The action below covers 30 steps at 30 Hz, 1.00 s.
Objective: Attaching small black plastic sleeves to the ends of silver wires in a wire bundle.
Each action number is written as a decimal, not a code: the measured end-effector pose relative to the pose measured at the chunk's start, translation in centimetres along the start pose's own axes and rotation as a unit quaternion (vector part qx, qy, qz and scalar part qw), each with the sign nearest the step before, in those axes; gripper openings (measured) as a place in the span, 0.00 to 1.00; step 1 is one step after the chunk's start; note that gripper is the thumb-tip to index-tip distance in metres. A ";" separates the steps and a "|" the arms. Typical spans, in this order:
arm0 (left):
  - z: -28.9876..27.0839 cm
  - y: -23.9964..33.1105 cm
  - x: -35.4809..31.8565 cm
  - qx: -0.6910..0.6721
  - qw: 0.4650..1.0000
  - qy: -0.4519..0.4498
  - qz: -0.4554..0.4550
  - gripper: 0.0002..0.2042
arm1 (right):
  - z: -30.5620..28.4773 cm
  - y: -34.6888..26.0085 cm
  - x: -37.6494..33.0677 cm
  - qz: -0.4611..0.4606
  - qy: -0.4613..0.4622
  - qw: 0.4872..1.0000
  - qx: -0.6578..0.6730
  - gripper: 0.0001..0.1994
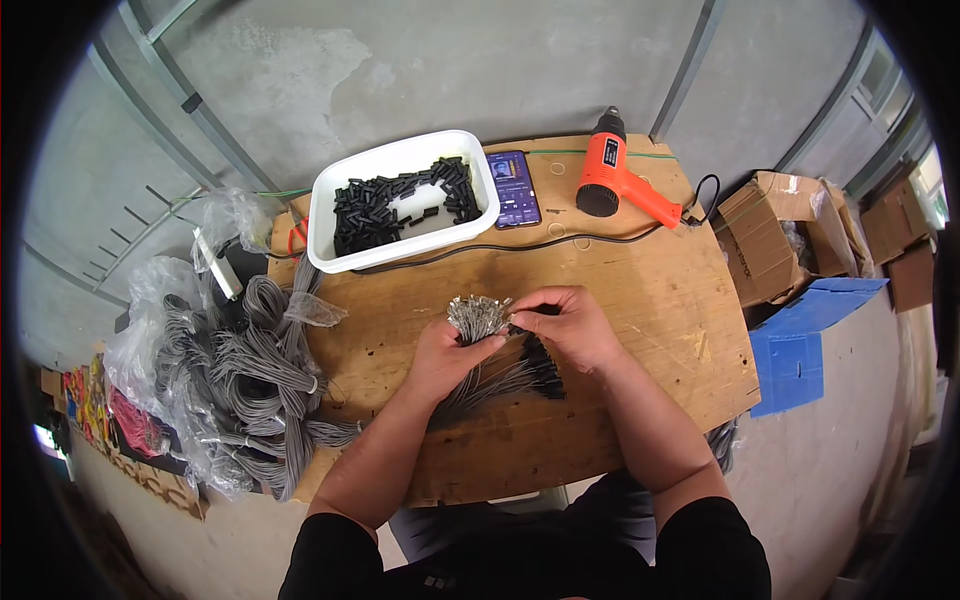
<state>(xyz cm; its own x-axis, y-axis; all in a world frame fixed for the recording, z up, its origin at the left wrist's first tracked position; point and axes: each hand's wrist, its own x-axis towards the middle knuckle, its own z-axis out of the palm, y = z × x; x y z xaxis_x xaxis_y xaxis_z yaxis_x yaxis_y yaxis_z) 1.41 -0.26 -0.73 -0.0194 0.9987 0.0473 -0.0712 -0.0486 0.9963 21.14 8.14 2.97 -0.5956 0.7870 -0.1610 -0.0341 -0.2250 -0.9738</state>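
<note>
Grey concrete lies around a wooden table. Near the middle, the left hand is wrapped around a bundle of grey wires with bare metal tips. The right hand pinches at the tips, likely fitting a black sleeve. Next it probably needs another sleeve from the white tray far left.

Even daylight, soft shadows, sharp centre.
Straight edges are bent by the fisheye lens; corners are blacked out, and brightness is seen at the right rim.
</note>
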 end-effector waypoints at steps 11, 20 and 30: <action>-0.2 0.2 -0.1 -0.048 0.997 0.023 -0.059 0.06 | -0.2 0.7 0.1 -0.035 0.022 0.996 -0.076 0.04; 0.2 0.3 0.1 0.024 0.998 0.037 -0.045 0.06 | -0.1 0.9 0.1 -0.024 0.022 0.997 -0.073 0.04; 0.3 0.0 0.2 -0.003 0.998 0.046 -0.040 0.05 | -1.2 1.1 1.2 0.083 0.016 0.948 0.306 0.09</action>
<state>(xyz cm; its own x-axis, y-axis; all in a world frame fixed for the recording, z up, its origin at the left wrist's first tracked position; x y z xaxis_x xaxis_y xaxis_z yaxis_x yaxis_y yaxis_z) 1.66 -0.07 -0.71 -0.1051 0.9937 -0.0396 -0.0823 0.0310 0.9961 21.35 9.53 1.54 -0.6096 0.7264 -0.3172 -0.4076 -0.6305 -0.6605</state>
